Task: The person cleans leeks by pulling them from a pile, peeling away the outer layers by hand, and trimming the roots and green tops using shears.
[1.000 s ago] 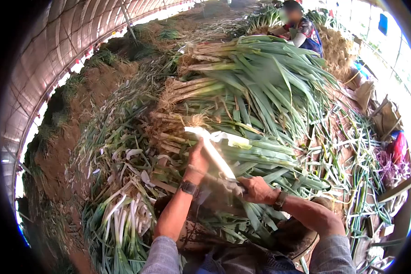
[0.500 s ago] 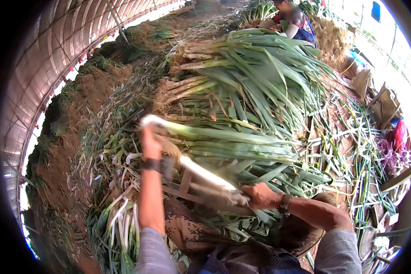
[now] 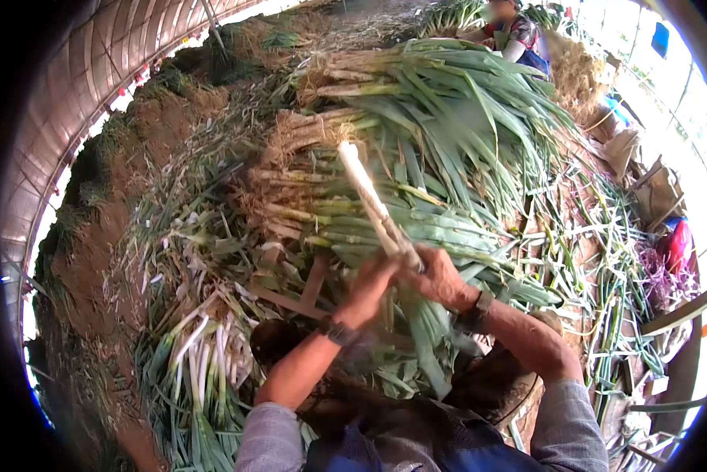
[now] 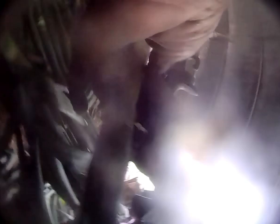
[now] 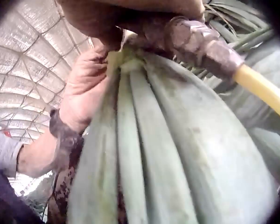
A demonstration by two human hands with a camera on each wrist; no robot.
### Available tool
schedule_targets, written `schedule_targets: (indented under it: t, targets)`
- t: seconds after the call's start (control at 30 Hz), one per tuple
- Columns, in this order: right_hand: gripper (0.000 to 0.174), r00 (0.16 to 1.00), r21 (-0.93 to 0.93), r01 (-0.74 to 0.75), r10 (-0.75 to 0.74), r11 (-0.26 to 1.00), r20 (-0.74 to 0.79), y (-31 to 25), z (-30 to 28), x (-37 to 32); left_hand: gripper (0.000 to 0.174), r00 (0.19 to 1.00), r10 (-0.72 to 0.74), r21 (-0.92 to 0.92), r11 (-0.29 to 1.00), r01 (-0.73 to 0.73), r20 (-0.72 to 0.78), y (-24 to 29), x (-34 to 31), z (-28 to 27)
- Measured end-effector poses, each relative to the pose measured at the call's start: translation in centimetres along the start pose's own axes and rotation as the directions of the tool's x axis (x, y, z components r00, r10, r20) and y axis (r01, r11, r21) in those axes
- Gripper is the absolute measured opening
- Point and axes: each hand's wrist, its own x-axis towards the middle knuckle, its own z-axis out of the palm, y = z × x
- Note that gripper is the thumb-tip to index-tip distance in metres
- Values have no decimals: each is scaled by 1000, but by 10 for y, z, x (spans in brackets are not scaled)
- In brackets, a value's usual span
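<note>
Both hands meet around a leek [image 3: 363, 179], its bright white shank slanting up and away from the body. In the right wrist view its broad green leaves [image 5: 163, 140] hang down from the hands. My left hand [image 3: 373, 283] grips the leek near its neck; much of that grip is hidden. My right hand [image 3: 441, 279] closes beside it, around the leek and a grimy wrapped handle [image 5: 196, 44]. A yellow hose [image 5: 263, 88] runs out of the handle. Glare and blur wash out most of the left wrist view.
Ahead lies a big pile of leeks [image 3: 463, 118], roots to the left. Whiter leeks [image 3: 208, 354] lie at the lower left. A wooden frame [image 3: 312, 283] stands before the knees; trimmed leaves [image 3: 566, 259] litter the right. Another person [image 3: 519, 39] works at the back.
My left hand swung out left with a blurred pale-and-green length, then came back beside the right hand. The white shank has turned from pointing left to pointing up and away.
</note>
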Motion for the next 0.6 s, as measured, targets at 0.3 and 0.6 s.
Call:
schedule_targets:
  t: [0.3, 0.6]
  targets:
    - [31, 977, -367, 130, -182, 921, -113, 8, -33, -27, 40, 842, -122, -514, 834, -201, -526, 27, 23, -80]
    - [34, 937, -567, 347, -254, 747, 238, 17, -32, -43, 53, 747, 115, -342, 836, -429, -655, 97, 4, -141]
